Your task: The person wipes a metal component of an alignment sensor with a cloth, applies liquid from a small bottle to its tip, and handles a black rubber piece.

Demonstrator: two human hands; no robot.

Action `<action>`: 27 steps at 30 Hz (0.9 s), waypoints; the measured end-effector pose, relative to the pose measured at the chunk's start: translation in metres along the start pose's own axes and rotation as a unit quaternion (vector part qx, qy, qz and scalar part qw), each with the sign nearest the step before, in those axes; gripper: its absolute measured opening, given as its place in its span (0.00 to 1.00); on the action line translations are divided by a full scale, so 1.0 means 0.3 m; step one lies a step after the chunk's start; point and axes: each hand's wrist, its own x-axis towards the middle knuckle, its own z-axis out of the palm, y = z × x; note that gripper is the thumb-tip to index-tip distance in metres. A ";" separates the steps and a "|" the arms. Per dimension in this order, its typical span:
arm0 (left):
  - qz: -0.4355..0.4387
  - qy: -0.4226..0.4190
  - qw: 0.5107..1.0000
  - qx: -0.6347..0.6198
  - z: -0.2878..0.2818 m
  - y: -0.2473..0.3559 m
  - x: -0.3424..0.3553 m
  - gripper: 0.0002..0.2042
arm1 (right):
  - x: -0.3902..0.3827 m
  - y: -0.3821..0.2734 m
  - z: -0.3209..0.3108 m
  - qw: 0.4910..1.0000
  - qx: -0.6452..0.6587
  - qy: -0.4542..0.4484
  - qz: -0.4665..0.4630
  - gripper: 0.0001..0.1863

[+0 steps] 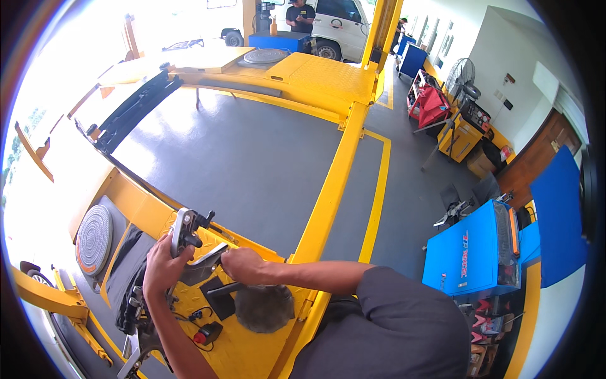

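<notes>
My left hand [163,268] is closed round a silver metal clamp [183,226] with black knobs, which looks like a wheel clamp. My right hand [245,265] is closed at the end of a flat grey metal arm [205,262] beside it; whether the arm joins the clamp I cannot tell. Below my right hand, a round dark grey pad [265,308] and a black bar lie on the yellow lift platform [233,354]. A small black device with a red knob [201,338] and cables sits near my left forearm. More black and silver clamp parts [142,316] stand left of that forearm.
Yellow lift rails [334,183] frame the grey floor. Round turn plates [95,237] are set in the platforms. A blue cabinet [467,249] and a fan [464,72] stand at right. A person [300,18] is at the back beside a white vehicle [341,25].
</notes>
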 end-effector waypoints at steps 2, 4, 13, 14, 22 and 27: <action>0.011 0.018 1.000 0.011 0.003 -0.001 -0.005 0.18 | 0.011 -0.014 0.003 0.998 -0.059 -0.014 -0.036 0.11; 0.019 0.029 0.999 0.015 0.009 -0.011 -0.006 0.18 | 0.010 0.006 0.011 0.998 -0.030 -0.014 -0.045 0.13; 0.015 0.011 1.000 0.012 0.002 -0.002 0.003 0.18 | 0.034 0.083 -0.047 0.845 0.469 -0.178 0.186 0.17; 0.010 0.012 1.000 0.007 -0.001 -0.004 -0.001 0.17 | 0.037 0.044 -0.071 0.882 0.407 -0.168 0.167 0.15; 0.020 0.029 0.999 0.023 -0.002 -0.012 -0.005 0.17 | 0.003 -0.044 -0.007 0.997 -0.070 -0.023 -0.004 0.05; 0.028 0.045 0.998 0.046 -0.014 -0.018 0.004 0.19 | 0.074 0.033 -0.089 0.838 0.453 -0.210 0.219 0.16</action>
